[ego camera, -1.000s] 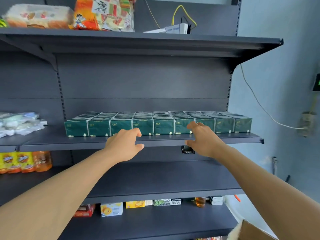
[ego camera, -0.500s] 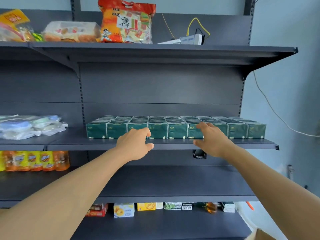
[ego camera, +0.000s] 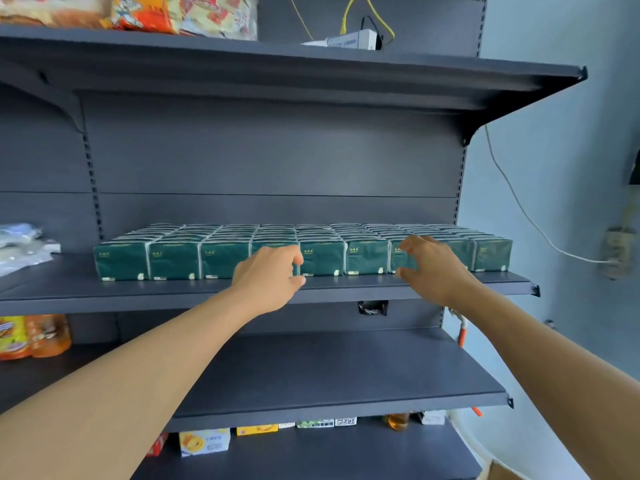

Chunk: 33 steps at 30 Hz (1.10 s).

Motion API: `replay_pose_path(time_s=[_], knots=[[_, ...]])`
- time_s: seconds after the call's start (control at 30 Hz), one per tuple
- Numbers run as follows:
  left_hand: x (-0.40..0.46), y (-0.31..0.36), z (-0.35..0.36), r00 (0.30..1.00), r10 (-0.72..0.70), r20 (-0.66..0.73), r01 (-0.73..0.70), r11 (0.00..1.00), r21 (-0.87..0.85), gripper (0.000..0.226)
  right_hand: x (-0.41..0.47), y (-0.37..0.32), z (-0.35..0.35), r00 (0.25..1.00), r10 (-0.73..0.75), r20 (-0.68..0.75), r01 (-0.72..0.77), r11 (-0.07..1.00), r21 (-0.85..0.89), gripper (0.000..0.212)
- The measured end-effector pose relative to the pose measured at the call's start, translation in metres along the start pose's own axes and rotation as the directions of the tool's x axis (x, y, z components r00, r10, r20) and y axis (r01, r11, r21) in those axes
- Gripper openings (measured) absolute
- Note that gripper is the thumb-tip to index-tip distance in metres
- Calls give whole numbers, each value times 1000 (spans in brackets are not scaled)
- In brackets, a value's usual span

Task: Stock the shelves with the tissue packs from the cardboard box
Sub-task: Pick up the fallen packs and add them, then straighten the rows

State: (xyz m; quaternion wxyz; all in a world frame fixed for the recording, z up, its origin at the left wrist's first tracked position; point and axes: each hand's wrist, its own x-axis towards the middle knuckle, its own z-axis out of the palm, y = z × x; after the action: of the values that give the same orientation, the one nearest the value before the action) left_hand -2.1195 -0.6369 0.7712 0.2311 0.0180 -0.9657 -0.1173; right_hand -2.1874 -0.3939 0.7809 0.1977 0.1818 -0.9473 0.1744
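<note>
Several dark green tissue packs (ego camera: 322, 256) stand in tight rows on the middle shelf (ego camera: 346, 292). My left hand (ego camera: 268, 278) is at the front of the row near its middle, with curved fingers and thumb against the face of one pack. My right hand (ego camera: 433, 268) is further right, its fingertips over the top front edge of a pack and its thumb low at the front. Neither hand lifts a pack. A corner of the cardboard box (ego camera: 498, 474) shows at the bottom right.
Snack bags (ego camera: 180, 12) and a white device with a yellow cable (ego camera: 356, 38) sit on the top shelf. Plastic-wrapped goods (ego camera: 20, 244) lie at the left, orange bottles (ego camera: 31, 336) below them. Under the dark lower shelf (ego camera: 329, 375) are small boxes (ego camera: 204, 441). A blue wall is on the right.
Both hands stay at the front of the tissue row and their fingers have curved a little more. The view has shifted slightly; no pack has visibly moved.
</note>
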Motion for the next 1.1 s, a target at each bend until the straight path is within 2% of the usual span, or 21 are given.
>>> replay_pose_path(time_s=[0.2,0.53,0.77,1.1], knots=[[86,22,53,996,-10,-89,8,1000,-25,22,76,53,29,1000,-27,-11,27,1000,14,39],[189,20,119,984,49,-170,-34,995,89,11,177,94,90,994,-80,-77,86,993,82,34],[228,16,144,966,118,-229,-107,992,62,9,207,101,122,980,-130,-148,147,983,109,31],[248,14,163,968,113,-223,-118,993,-9,2,215,107,146,964,-139,-226,170,978,122,22]])
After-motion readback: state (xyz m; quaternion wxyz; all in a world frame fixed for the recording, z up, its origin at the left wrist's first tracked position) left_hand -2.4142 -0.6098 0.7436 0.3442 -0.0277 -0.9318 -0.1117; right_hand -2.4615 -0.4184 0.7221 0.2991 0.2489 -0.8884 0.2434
